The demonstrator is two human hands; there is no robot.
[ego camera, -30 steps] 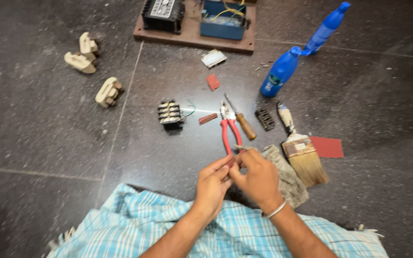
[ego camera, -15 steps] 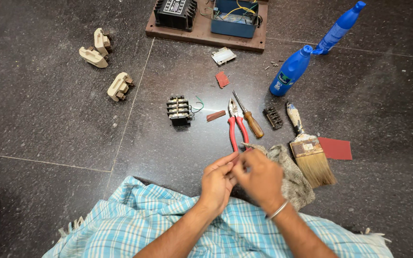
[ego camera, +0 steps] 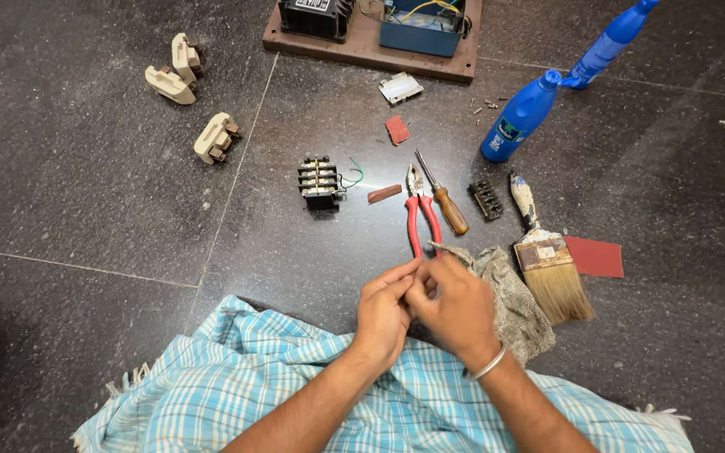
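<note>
At lower centre, the left hand (ego camera: 385, 315) and right hand (ego camera: 456, 306) meet fingertip to fingertip, pinching something too small to make out. Just above them lie red pliers (ego camera: 420, 216) and a screwdriver (ego camera: 440, 197); a rag (ego camera: 509, 298) lies under the right hand, a brush (ego camera: 547, 264) beside it.

The dark speckled stone floor (ego camera: 86, 193) is polished and glossy. The red-handled metal pliers (ego camera: 420, 214) have smooth plastic grips; the screwdriver (ego camera: 440, 195) beside them has an amber glossy handle. The blue plastic bottle (ego camera: 520, 117) shines. The grey rag (ego camera: 509, 298) looks rough, the blue checked cloth (ego camera: 295, 386) soft and woven.
</note>
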